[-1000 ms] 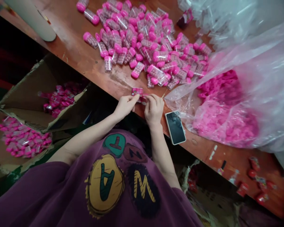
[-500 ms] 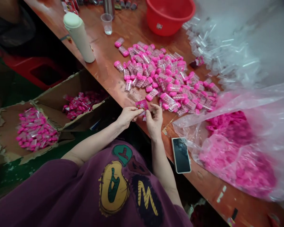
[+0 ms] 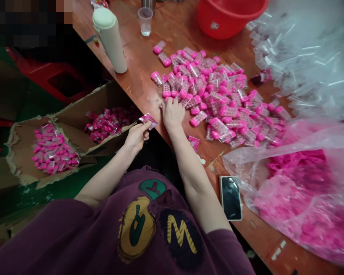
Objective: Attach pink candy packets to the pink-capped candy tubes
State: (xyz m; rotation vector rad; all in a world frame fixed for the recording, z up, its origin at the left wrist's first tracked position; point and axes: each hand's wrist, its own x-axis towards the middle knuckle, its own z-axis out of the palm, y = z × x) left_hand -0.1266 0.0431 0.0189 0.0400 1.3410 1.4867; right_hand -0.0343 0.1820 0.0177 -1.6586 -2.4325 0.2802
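Note:
My left hand [image 3: 137, 136] is closed on a small pink packet [image 3: 148, 120], held over the table's near edge beside a cardboard box [image 3: 74, 114] of pink packets. My right hand [image 3: 172, 113] rests fingers-down at the near-left edge of a pile of clear, pink-capped candy containers [image 3: 215, 95] on the brown table [image 3: 137, 76]. Whether those fingers grip a container is hidden. Another pink packet [image 3: 193, 142] lies on the table by my right forearm.
A phone [image 3: 231, 198] lies near the table's front edge. A clear bag of pink caps [image 3: 298, 183] fills the right side. A white flask [image 3: 110, 38], a plastic cup [image 3: 145, 21] and a red basin [image 3: 229, 15] stand at the back. Clear empty containers [image 3: 298, 57] are heaped at far right.
Both hands held one pink packet together at the table edge; now the left hand has carried it left toward the box and the right hand has reached forward to the container pile.

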